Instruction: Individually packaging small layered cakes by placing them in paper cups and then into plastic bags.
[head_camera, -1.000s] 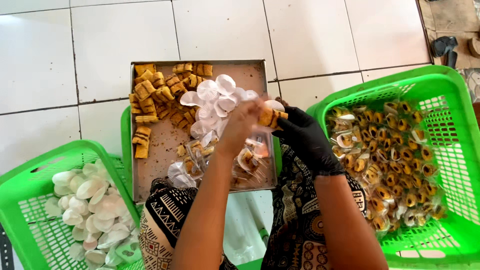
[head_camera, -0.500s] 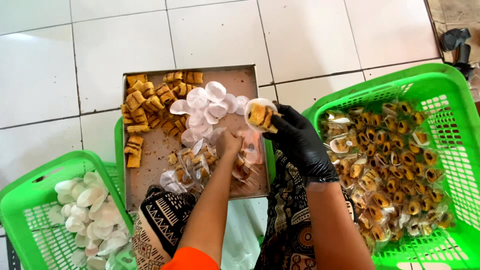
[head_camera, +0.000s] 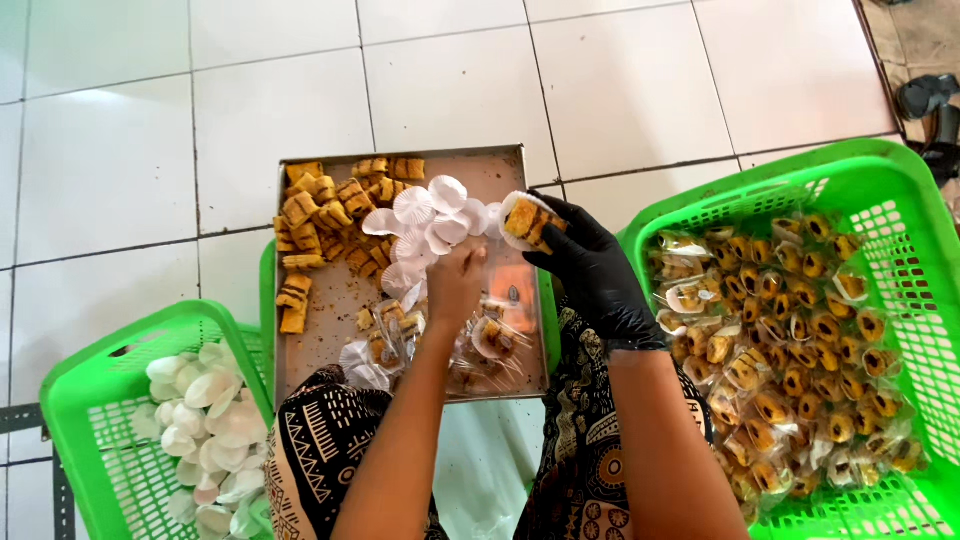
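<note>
**Pastry packing, mid-batch**

Right hand (head_camera: 590, 270), in a black glove, was clamped on a pastry (head_camera: 527, 222) seated in a white paper cup, held above the tray's (head_camera: 500, 165) far right corner. Left hand (head_camera: 455, 285), bare, was low over the tray; fingers curled toward the wrappers (head_camera: 500, 340), though whether they gripped one could not be told.

Progress, judged: well along but not finished. Right basket (head_camera: 880, 190) held many wrapped pastries, too many to count, several dozen. On the tray, roughly twenty bare pastries (head_camera: 310, 225) remained, plus about eight loose cups (head_camera: 425, 215) and a few wrapped pieces.

Left basket (head_camera: 95, 400) held a heap of spare cups (head_camera: 205, 430), uncounted. Baskets in view: three, one under the tray.
</note>
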